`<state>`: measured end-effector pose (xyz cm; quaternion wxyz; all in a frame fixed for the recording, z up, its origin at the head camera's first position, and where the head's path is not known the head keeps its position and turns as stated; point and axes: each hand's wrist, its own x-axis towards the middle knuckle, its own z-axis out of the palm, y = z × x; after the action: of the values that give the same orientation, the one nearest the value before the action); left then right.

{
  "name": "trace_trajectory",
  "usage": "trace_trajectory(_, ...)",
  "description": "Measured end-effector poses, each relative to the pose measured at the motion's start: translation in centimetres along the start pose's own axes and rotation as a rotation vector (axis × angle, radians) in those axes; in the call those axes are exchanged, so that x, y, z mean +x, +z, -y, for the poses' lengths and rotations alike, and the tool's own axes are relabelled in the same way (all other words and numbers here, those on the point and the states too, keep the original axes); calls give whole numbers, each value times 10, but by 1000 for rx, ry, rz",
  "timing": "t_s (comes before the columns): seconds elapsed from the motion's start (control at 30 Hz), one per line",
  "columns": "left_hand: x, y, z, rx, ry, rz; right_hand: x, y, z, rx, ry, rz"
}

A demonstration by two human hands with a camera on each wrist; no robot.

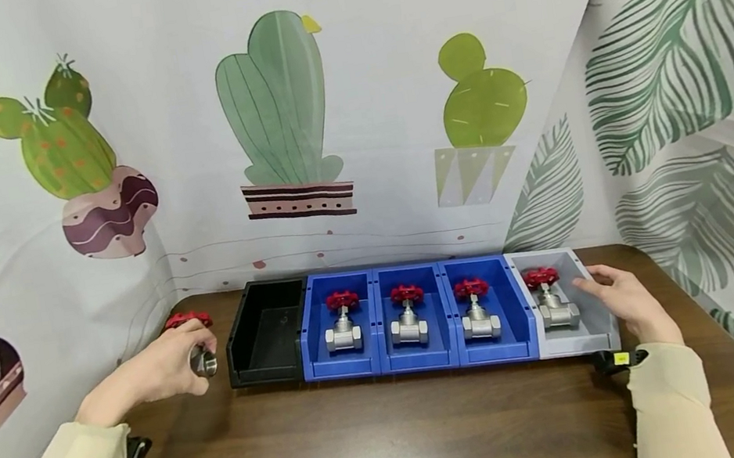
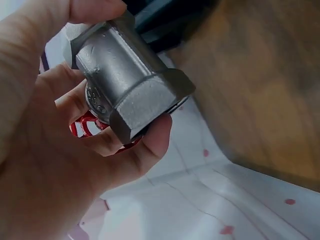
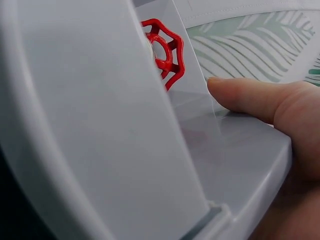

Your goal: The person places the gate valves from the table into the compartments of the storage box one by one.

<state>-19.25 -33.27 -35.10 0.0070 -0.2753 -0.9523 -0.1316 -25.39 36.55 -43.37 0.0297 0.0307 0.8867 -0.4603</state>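
My left hand (image 1: 169, 361) grips a gate valve (image 2: 122, 70) by its steel body, left of the black bin (image 1: 275, 338) and above the table. The valve's red handwheel (image 1: 187, 320) points away, partly covered by the fingers in the left wrist view. At the far right my right hand (image 1: 634, 300) holds the side wall of the grey bin (image 3: 245, 165), thumb over the rim; its other fingers are mostly hidden. Inside the grey bin lies another gate valve (image 1: 553, 308) with a red handwheel. The black bin holds nothing.
Three blue bins stand in a row between the black and grey ones, each with a gate valve, such as the left valve (image 1: 343, 335), middle valve (image 1: 409, 327) and right valve (image 1: 480, 320). The wooden table (image 1: 371, 450) meets a printed curtain (image 1: 383, 100) behind.
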Motion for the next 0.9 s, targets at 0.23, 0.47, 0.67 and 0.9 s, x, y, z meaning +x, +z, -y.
trace_trajectory(0.23, 22, -8, -10, 3, 56, -40, -1, -1, 0, 1, -2, 2)
trace_trajectory(0.47, 46, -7, -18, -1, 60, -38, -1, -1, 1, -5, -3, 1)
trace_trajectory(0.67, 65, -3, -25, -21, 60, 0, -2, -1, 1, 1, 3, 6)
trace_trajectory(0.9, 83, 8, -27, -49, 2, 96, -2, -1, 3, 18, 10, 15)
